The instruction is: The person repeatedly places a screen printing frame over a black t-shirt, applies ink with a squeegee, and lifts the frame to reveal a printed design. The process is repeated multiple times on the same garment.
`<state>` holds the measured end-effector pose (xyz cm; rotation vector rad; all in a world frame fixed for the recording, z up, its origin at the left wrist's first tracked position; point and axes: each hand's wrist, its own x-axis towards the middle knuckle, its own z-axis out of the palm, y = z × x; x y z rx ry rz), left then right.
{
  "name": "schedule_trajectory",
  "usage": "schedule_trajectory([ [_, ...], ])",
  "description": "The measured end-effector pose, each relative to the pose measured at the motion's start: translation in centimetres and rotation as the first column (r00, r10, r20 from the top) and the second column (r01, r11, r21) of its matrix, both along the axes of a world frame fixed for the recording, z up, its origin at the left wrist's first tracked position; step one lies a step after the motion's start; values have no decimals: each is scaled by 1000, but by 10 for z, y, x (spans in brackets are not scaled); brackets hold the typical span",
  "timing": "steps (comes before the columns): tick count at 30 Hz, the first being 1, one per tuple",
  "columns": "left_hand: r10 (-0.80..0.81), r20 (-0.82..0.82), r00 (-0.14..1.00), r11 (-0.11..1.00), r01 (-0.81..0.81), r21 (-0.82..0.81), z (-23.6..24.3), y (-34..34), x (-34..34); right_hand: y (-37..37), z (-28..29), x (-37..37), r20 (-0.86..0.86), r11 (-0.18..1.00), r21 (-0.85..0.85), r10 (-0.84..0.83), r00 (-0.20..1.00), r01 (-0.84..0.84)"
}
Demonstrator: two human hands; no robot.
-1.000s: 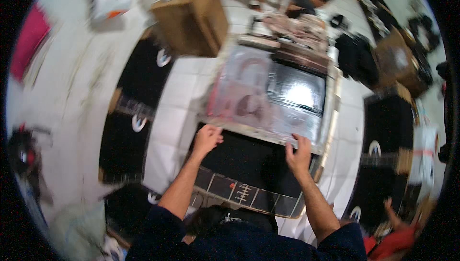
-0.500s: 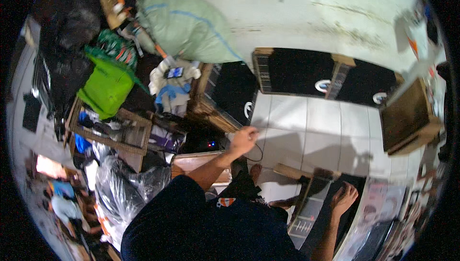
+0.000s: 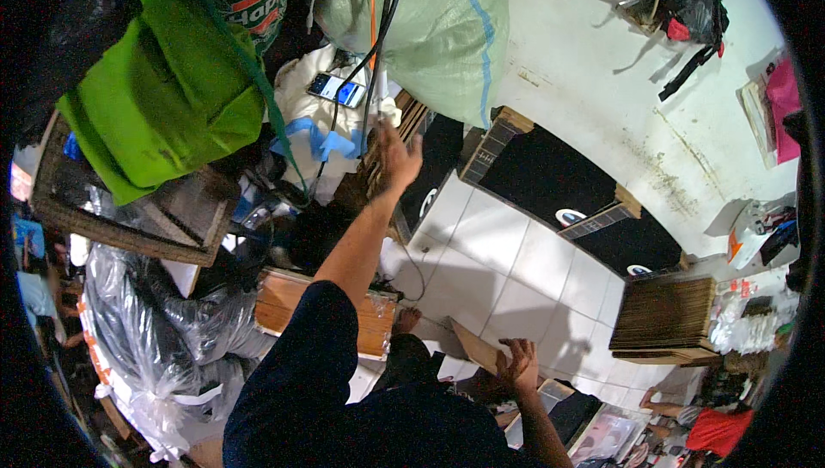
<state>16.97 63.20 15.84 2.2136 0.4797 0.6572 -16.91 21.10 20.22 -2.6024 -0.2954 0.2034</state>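
Observation:
My left hand is stretched out with fingers apart, reaching toward hanging black cables next to a phone with a lit screen lying on white cloth. It holds nothing that I can see. My right hand rests low beside me on the edge of a flat brown board, fingers curled over it. Black printed shirts lie stretched on wooden boards on the white tiled floor beyond my left hand.
A bright green bag and a large pale green sack hang in front. Clear plastic bags pile at the left. A wooden box sits under my arm. A stack of brown boards stands right. Another person sits at lower right.
My view has swung left from the black printing frame to the cluttered corner. My left hand left the frame and now reaches up toward the cables; my right hand dropped to the board.

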Motion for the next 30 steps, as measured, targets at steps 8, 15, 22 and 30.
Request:
schedule_trajectory([
  [8,470,210,857,731,-511,452,-6,112,43,-8,24,29,-31,996,13,-87,996,87],
  [15,136,97,986,876,-165,454,-4,155,46,-16,-13,24,-128,984,84,-147,981,158],
  [22,-96,126,987,995,92,34,-39,175,71,-21,-23,38,14,1000,-13,24,1000,-24],
  [30,-150,-10,989,973,150,173,-23,175,72,-10,-13,46,-18,989,55,-133,991,134],
])
